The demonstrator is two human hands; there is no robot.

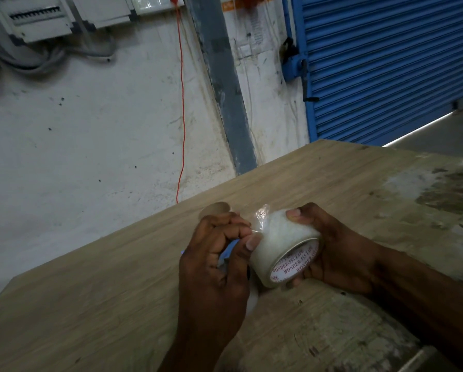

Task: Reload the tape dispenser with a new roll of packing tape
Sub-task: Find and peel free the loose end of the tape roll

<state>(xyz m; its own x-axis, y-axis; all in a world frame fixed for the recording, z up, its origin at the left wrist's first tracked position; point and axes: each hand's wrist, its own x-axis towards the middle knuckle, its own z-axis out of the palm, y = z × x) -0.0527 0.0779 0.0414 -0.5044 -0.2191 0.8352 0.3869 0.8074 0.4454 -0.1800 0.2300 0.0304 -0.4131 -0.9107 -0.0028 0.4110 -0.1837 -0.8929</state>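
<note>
A new roll of clear packing tape [280, 244] with red print on its core is held above the wooden table [104, 304]. My right hand [335, 253] grips the roll from the right side. My left hand [217, 264] pinches a crinkled loose flap of clear film or tape [261, 213] at the roll's left edge. A blue thing [229, 251], mostly hidden, shows between the fingers of my left hand; I cannot tell what it is. An empty brown cardboard core [216, 209] stands on the table just behind my left hand.
The table's left edge runs diagonally, with a grey floor [77, 157] beyond it. A red cable [182, 108] hangs down the wall. A blue roller shutter [391, 63] stands at the back right. Worn, stained patches mark the table on the right.
</note>
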